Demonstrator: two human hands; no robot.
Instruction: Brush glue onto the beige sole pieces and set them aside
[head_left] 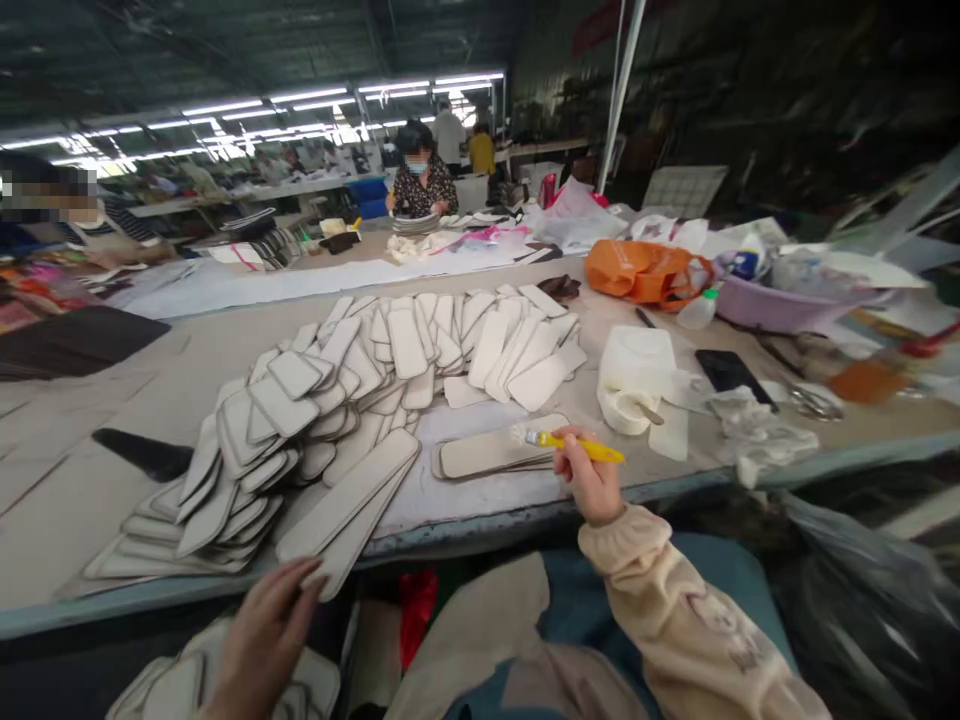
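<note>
My right hand (pixel 591 480) is closed on a yellow-handled brush (pixel 589 448). The brush's pale bristles rest on the left part of a long, round-cornered off-white panel (pixel 480 452), which lies on more such panels over a white sheet (pixel 442 500). My left hand (pixel 266 625), lower left, has its thumb and fingertips closed at the near end of another long panel (pixel 356 525), which juts past the table edge. Two long panels overlap there. A large heap of shorter off-white panels (pixel 292 385) spreads over the table to the left and behind.
A cut-open white jug (pixel 636 360) with a stick stands right of the brush. Beyond are a black phone (pixel 735 375), crumpled cloth (pixel 761 430), an orange bag (pixel 645 272) and a purple basin (pixel 795 305). More panels (pixel 172 690) lie below the table edge. A masked co-worker (pixel 421 180) sits opposite.
</note>
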